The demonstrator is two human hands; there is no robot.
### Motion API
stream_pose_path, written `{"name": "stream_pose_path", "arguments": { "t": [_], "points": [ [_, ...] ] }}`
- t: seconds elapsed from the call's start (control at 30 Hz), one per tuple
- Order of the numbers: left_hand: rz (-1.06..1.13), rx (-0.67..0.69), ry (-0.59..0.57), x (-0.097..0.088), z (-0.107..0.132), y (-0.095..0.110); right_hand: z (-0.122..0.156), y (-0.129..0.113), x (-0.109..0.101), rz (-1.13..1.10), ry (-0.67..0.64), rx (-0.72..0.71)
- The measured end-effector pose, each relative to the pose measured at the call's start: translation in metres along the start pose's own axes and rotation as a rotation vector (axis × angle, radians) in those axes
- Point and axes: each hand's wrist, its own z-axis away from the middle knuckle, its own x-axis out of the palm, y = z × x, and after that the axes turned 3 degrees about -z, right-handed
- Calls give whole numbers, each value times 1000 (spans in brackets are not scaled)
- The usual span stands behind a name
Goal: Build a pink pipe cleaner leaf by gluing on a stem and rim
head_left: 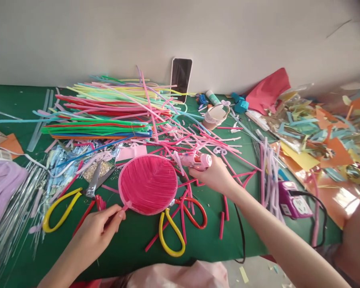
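Observation:
My left hand [100,228] pinches the short stem of a pink leaf-shaped piece [148,184], made of close-laid pink strips inside a paler pink rim. My right hand [211,176] is closed around a pink and white glue gun [198,161], whose front end points left, close to the upper right edge of the leaf-shaped piece. Most of its grip is hidden by my fingers. Below the piece lie scissors [171,236] with one yellow and one red handle. A second, similar pair of scissors [61,212] lies beside my left hand, partly covered by it.
Bundles of coloured pipe cleaners [108,108] fill the back left. A phone [181,78] leans on the wall near a paper cup [215,117]. At right are a purple power socket [295,202] with a black cable and heaped paper scraps [327,132]. Silver strands [18,216] lie left.

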Motion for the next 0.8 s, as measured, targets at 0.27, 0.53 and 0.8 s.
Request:
{"name": "stream_pose_path", "arguments": {
  "t": [0.27,0.53,0.8],
  "points": [
    [10,-12,-17,1,1,3,-7,0,7,95,-7,-58],
    [25,-7,24,1,0,4,-10,0,8,147,-12,-37],
    [34,8,37,2,-1,4,-3,-4,3,146,-12,10]
  ]
}}
